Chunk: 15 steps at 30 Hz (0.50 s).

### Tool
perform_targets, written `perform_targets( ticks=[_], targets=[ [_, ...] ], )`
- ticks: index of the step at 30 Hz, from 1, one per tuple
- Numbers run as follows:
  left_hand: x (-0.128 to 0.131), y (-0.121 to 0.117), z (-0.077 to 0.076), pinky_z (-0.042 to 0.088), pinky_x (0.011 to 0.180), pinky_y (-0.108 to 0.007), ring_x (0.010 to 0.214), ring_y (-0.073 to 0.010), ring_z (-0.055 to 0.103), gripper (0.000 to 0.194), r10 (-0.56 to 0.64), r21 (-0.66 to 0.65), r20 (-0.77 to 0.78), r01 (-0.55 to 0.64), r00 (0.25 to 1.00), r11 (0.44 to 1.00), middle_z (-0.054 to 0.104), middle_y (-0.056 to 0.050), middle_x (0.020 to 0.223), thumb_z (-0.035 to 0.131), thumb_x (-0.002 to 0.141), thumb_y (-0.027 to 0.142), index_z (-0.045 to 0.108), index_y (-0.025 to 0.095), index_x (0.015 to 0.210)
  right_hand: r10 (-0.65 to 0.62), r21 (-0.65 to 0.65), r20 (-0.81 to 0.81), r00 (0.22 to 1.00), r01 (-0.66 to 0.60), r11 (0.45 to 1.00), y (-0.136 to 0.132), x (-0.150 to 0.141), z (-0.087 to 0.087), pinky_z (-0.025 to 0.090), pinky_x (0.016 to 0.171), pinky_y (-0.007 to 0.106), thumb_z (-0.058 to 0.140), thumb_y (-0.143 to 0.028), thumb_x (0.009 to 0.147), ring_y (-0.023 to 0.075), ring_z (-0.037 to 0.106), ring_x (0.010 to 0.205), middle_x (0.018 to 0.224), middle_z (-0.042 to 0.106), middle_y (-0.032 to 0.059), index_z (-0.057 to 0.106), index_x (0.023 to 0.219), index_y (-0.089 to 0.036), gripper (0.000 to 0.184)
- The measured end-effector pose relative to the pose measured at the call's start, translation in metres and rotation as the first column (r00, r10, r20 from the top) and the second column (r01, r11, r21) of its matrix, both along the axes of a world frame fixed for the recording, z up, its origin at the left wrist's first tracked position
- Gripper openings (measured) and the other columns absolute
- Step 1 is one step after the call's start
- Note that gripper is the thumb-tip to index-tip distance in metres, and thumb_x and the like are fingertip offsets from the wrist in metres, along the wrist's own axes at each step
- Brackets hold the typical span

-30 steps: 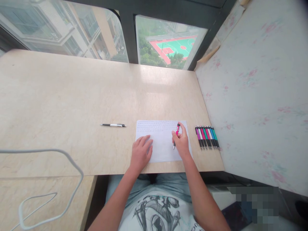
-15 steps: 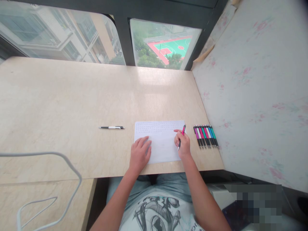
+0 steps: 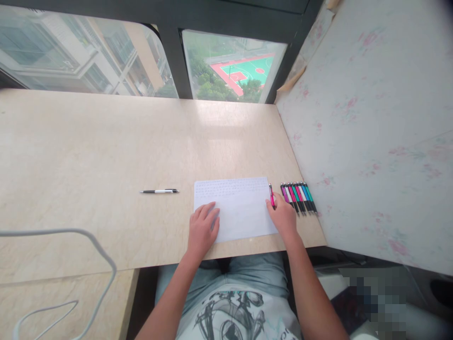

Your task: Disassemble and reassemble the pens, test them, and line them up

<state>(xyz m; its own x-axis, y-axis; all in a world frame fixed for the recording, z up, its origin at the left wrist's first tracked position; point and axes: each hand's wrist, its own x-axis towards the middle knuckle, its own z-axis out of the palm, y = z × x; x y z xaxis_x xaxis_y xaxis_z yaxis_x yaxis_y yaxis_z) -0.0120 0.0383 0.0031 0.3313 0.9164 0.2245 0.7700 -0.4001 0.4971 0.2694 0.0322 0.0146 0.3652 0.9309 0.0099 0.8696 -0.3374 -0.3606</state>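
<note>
A white sheet of paper lies on the desk, with several lines of handwriting along its top. My left hand rests flat on the sheet's left side, fingers apart. At the right edge of the sheet my right hand is closed around a pink pen, whose lower end the fingers hide. Just right of that hand is a row of pens in purple, white, pink, green and blue, laid side by side; the hand covers part of the leftmost ones.
A white and black pen lies left of the paper on the desk. A grey cable loops over the lower left. A flowered wall bounds the right side, and windows stand behind the desk.
My right hand has moved right with the pink pen, from over the paper to beside the row of pens. My left hand stays on the sheet. The view has shifted slightly.
</note>
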Motion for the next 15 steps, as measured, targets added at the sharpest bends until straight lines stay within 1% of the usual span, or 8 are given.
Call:
perform_targets(
  ticks=[2,5,9,11,15],
  targets=[
    [0.0,0.0,0.0,0.044,0.097,-0.049,0.119,-0.0302,0.052,0.024,0.0,0.005,0.003,0.0,1.0,1.0,0.062,-0.01,0.13,0.053,0.091,0.019,0.063,0.022,0.112,-0.028,-0.048,0.123,0.992,0.034,0.998,-0.004,0.015,0.004,0.029,0.056,0.029,0.054,-0.037,0.091,0.0219,0.058,0.066,0.082,0.07,0.0094,0.067,0.116,-0.019,0.033],
    [0.0,0.001,-0.001,0.044,0.097,-0.048,0.118,-0.0301,0.053,0.023,-0.003,0.007,0.004,0.003,1.0,1.0,0.062,-0.01,0.129,0.054,0.09,0.019,0.064,0.022,0.111,-0.048,-0.071,0.186,0.981,0.062,0.996,-0.01,0.029,0.009,0.027,0.056,0.028,0.058,-0.037,0.089,0.021,0.059,0.069,0.089,0.071,0.0087,0.068,0.111,-0.021,0.028],
    [0.0,0.001,-0.002,0.044,0.097,-0.049,0.117,-0.0304,0.053,0.023,0.0,0.008,0.001,0.0,1.0,1.0,0.063,-0.01,0.129,0.054,0.091,0.02,0.064,0.022,0.111,-0.054,-0.068,0.165,0.985,0.066,0.995,-0.016,0.031,0.011,0.029,0.058,0.027,0.059,-0.034,0.089,0.0192,0.06,0.077,0.097,0.071,0.0065,0.068,0.111,-0.022,0.026],
    [-0.001,0.001,-0.002,0.043,0.097,-0.049,0.117,-0.0303,0.053,0.023,-0.001,0.007,-0.001,0.001,1.0,1.0,0.063,-0.01,0.129,0.053,0.091,0.021,0.064,0.021,0.111,-0.085,-0.081,0.144,0.986,0.097,0.992,-0.018,0.028,0.011,0.029,0.06,0.027,0.057,-0.032,0.09,0.0184,0.061,0.08,0.099,0.071,0.0056,0.068,0.111,-0.022,0.026],
    [-0.001,0.002,-0.003,0.043,0.098,-0.048,0.118,-0.03,0.053,0.023,-0.004,0.008,-0.001,0.004,1.0,1.0,0.062,-0.011,0.129,0.053,0.091,0.021,0.064,0.021,0.112,-0.16,-0.115,0.109,0.981,0.172,0.978,-0.02,0.019,0.013,0.027,0.059,0.027,0.057,-0.032,0.09,0.017,0.059,0.075,0.086,0.07,0.0031,0.07,0.1,-0.021,0.02]
  ],
)
